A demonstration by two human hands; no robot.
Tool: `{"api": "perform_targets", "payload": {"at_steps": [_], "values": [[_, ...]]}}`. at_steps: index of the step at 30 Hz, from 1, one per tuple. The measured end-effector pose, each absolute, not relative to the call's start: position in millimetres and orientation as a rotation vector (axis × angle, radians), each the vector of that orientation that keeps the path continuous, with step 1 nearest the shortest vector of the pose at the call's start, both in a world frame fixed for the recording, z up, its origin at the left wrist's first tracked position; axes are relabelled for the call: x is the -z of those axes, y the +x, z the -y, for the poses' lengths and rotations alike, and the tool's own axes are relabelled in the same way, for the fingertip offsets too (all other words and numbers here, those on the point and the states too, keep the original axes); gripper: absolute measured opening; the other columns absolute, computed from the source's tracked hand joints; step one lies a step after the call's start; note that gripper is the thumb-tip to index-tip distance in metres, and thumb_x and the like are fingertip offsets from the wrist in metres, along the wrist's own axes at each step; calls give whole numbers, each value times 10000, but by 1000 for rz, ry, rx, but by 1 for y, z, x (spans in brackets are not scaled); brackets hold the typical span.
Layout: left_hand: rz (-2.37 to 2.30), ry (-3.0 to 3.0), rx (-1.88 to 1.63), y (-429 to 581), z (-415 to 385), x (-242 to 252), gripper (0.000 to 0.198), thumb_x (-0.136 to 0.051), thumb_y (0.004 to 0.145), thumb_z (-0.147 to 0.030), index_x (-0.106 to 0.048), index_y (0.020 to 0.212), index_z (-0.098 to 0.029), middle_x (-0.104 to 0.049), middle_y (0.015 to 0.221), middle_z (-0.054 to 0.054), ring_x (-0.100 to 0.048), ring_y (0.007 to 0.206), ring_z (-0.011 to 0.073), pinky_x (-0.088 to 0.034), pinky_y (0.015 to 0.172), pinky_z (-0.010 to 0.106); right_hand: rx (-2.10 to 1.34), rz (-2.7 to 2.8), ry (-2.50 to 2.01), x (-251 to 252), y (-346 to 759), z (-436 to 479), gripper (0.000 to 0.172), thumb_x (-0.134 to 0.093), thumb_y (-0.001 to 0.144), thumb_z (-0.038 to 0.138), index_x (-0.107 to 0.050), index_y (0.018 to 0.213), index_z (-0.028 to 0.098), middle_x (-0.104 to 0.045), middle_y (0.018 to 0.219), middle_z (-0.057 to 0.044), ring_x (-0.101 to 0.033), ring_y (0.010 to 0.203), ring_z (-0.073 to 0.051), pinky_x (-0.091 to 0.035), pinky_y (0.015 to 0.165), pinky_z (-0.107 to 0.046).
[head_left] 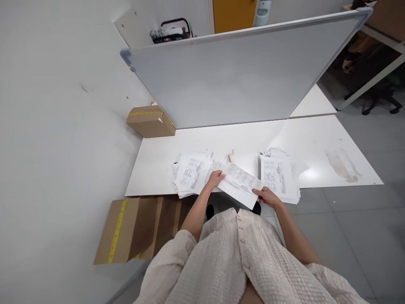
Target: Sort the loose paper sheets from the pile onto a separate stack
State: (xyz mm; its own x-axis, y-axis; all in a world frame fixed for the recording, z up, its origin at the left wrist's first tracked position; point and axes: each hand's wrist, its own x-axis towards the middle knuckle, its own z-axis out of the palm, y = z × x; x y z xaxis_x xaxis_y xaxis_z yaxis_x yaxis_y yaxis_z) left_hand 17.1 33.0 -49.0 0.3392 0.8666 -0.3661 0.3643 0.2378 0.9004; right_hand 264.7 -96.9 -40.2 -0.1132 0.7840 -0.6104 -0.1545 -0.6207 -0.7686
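A printed sheet of paper with an oval stamp mark is held in front of me, over the table's near edge. My left hand pinches its left side. Its right edge is gripped by my right hand, thumb on top. Beside my left hand lies a loose stack of printed papers. To the right of the sheet sits another stack of papers, some overhanging the front edge. Just behind the held sheet is a small cream-coloured object, its kind unclear.
A whiteboard stands across the white table. One cardboard box rests at the back left corner. More cardboard boxes are on the left below the table edge, near the wall. A worn patch marks the table's right end.
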Motion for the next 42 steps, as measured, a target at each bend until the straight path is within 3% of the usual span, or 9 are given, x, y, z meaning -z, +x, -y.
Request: {"api": "perform_targets", "payload": {"at_steps": [3, 6, 13, 26, 36, 42], "values": [[-1313, 1363, -480, 28, -35, 54, 251, -573, 680, -330, -606, 862, -161, -598, 698, 30, -554, 657, 149, -420, 600, 250, -1714, 639, -1603, 46, 273, 109, 281, -643, 642, 388, -572, 562, 129, -467, 356, 11, -348, 322, -61, -254, 300, -191], [-1414, 1458, -446, 35, -35, 56, 339, -528, 731, -294, -564, 1048, -179, -620, 792, 64, -572, 741, 173, -426, 679, 281, -1587, 486, -1681, 54, 277, 122, 229, -648, 638, 346, -575, 626, 130, -492, 386, 8, -367, 330, -67, -255, 293, -191], [-1406, 1830, -319, 48, -41, 59, 441, -398, 801, -193, -435, 1239, -218, -570, 1017, 112, -531, 935, 232, -390, 786, 338, -1425, 187, -1738, 64, 263, 123, 139, -637, 642, 261, -538, 675, 169, -484, 393, 20, -393, 330, -78, -310, 291, -194], [-1432, 2055, 338, 70, -57, 61, 581, -342, 805, -152, -222, 1328, -374, -442, 1149, 99, -461, 1023, 268, -365, 781, 342, -1325, 67, -1732, 86, 247, 96, 185, -622, 670, 263, -522, 762, 138, -510, 392, 19, -438, 331, -81, -359, 309, -173], [-1473, 2051, 360, 74, -54, 61, 567, -330, 801, -162, -249, 1320, -375, -461, 1149, 113, -442, 1040, 287, -335, 816, 405, -1302, 83, -1732, 92, 240, 95, 203, -599, 679, 286, -531, 811, 147, -547, 431, 10, -456, 330, -87, -355, 306, -175], [-1467, 2077, 291, 71, -48, 56, 589, -334, 790, -144, -233, 1335, -344, -478, 1100, 118, -473, 986, 268, -368, 769, 362, -1210, 252, -1851, 76, 244, 97, 226, -587, 657, 326, -558, 762, 128, -538, 401, -2, -463, 334, -107, -356, 315, -197]]}}
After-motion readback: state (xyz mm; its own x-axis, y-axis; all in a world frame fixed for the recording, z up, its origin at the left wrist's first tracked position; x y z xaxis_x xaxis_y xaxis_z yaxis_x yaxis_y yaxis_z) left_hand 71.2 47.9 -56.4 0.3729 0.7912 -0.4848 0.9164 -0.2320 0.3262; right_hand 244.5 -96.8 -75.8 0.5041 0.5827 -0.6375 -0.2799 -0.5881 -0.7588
